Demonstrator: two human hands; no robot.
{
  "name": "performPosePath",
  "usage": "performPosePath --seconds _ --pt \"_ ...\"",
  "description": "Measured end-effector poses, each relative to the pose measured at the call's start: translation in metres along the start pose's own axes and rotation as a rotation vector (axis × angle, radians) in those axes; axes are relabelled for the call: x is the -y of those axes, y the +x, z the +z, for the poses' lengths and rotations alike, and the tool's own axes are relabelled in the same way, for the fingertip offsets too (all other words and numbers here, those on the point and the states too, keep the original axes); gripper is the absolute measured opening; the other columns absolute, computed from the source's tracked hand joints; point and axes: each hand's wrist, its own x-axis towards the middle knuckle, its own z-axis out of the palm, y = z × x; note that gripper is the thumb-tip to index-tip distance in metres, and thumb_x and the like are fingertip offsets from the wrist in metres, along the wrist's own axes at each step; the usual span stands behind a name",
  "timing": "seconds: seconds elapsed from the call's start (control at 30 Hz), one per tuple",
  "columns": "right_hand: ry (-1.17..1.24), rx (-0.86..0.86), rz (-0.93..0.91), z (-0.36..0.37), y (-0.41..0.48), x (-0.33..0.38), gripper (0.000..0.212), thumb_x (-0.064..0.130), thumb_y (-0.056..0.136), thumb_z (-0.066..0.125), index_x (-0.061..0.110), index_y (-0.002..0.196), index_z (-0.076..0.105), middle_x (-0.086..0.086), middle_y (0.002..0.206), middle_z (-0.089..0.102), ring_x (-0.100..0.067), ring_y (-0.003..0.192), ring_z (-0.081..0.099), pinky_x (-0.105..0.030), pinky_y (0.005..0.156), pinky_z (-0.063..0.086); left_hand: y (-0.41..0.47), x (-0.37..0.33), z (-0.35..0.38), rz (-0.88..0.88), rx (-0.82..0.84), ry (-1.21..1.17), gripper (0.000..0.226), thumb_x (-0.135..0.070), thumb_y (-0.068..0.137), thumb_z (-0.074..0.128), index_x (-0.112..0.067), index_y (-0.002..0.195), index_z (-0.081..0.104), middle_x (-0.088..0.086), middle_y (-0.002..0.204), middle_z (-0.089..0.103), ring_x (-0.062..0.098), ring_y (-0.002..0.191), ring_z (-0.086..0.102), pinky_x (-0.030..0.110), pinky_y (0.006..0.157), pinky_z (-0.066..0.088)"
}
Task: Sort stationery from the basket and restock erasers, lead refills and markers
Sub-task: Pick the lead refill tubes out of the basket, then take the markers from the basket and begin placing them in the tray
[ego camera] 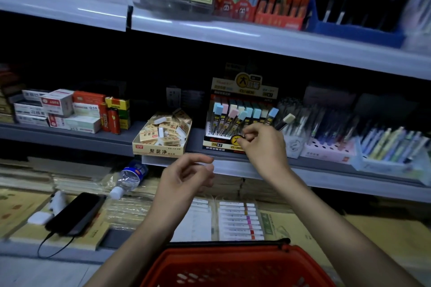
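- Right hand is up at the front edge of the middle shelf, fingers pinched on a lead refill tube with a pale cap, tilted beside the lead refill display box.
- Left hand hovers below that shelf edge, fingers loosely curled, apparently holding nothing.
- Risk, as I read it: the box looks crowded, so pushing the tube in at this slant could topple neighbouring tubes.
- The eraser box overhangs the shelf edge; a careless left hand could knock it.
- Open shelf between the two boxes gives room; the red basket waits below.
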Motion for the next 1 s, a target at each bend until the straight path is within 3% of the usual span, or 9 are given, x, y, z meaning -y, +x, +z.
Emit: performPosePath --seconds 0.1,0.2,0.3,0.4,0.47,0.63,0.77,0.93,1.0 --pt "-0.022 0.089 -0.084 -0.02 -0.033 0.0 0.03 0.028 0.091 0.075 0.019 0.119 0.071 0.006 0.104 0.061 -0.003 0.081 0.057 -0.017 0.075 0.04 -0.014 0.001 -0.001 0.068 0.032 0.103 0.013 -0.008 0.092 0.07 -0.013 0.104 0.073 0.015 0.091 0.073 0.027 0.087 0.071 0.025 0.075 0.057" --pt "-0.056 0.227 -0.174 -0.037 -0.079 -0.008 0.039 0.037 0.093 0.072 0.027 0.13 0.063 0.012 0.117 0.055 -0.006 0.097 0.056 -0.022 0.084 0.043 -0.034 0.007 -0.003 0.144 0.064 0.283 0.019 -0.008 0.091 0.072 -0.022 0.105 0.072 -0.003 0.094 0.073 0.006 0.086 0.07 0.02 0.076 0.052" --pt "-0.103 0.319 -0.214 -0.049 -0.119 -0.022 0.052 0.048 0.091 0.07 0.032 0.138 0.055 0.014 0.13 0.052 -0.008 0.115 0.055 -0.03 0.097 0.046 -0.057 0.018 -0.008 0.219 0.093 0.565 0.029 -0.025 0.091 0.073 -0.034 0.118 0.067 -0.022 0.11 0.068 -0.004 0.108 0.063 0.021 0.09 0.049" --pt "-0.134 0.407 -0.226 -0.054 -0.153 -0.038 0.065 0.053 0.088 0.068 0.033 0.146 0.048 0.015 0.14 0.046 -0.007 0.13 0.048 -0.031 0.108 0.043 -0.08 0.027 -0.014 0.28 0.145 0.815 0.042 -0.042 0.091 0.071 -0.037 0.131 0.059 -0.023 0.129 0.058 -0.01 0.121 0.052 0.012 0.1 0.039" --pt "-0.14 0.445 -0.229 -0.052 -0.177 -0.052 0.069 0.052 0.086 0.07 0.032 0.147 0.046 0.014 0.143 0.044 -0.008 0.133 0.046 -0.031 0.11 0.041 -0.094 0.035 -0.017 0.307 0.19 0.977 0.05 -0.052 0.091 0.063 -0.035 0.138 0.055 -0.016 0.138 0.052 -0.002 0.127 0.048 0.013 0.102 0.037" --pt "-0.183 0.587 -0.165 -0.023 -0.231 -0.107 0.074 0.052 0.085 0.073 0.027 0.149 0.046 0.007 0.147 0.045 -0.012 0.135 0.045 -0.03 0.113 0.038 -0.131 0.073 -0.035 0.221 0.316 1.27 0.071 -0.07 0.089 0.046 -0.037 0.151 0.041 -0.002 0.157 0.038 0.022 0.145 0.037 0.043 0.112 0.041" --pt "-0.279 0.788 -0.071 0.019 -0.274 -0.167 0.073 0.045 0.086 0.073 0.018 0.149 0.047 -0.006 0.141 0.046 -0.026 0.133 0.047 -0.034 0.112 0.039 -0.157 0.124 -0.061 0.102 0.452 1.527 0.082 -0.08 0.088 0.034 -0.038 0.158 0.027 0.005 0.166 0.026 0.03 0.155 0.019 0.059 0.12 0.025" --pt "-0.49 0.929 0.053 0.048 -0.316 -0.222 0.053 0.034 0.089 0.065 0.013 0.136 0.052 -0.013 0.132 0.05 -0.035 0.127 0.049 -0.039 0.103 0.045 -0.176 0.167 -0.084 0.023 0.551 1.638 0.078 -0.066 0.089 0.037 -0.033 0.159 0.028 0.013 0.16 0.036 0.036 0.152 0.023 0.064 0.121 0.015" --pt "-0.508 0.963 0.068 0.051 -0.331 -0.232 0.054 0.03 0.089 0.064 0.012 0.139 0.051 -0.014 0.133 0.052 -0.036 0.126 0.051 -0.04 0.102 0.046 -0.178 0.174 -0.084 0.034 0.529 1.658 0.078 -0.059 0.087 0.043 -0.03 0.158 0.032 0.014 0.158 0.038 0.036 0.152 0.023 0.065 0.121 0.012"
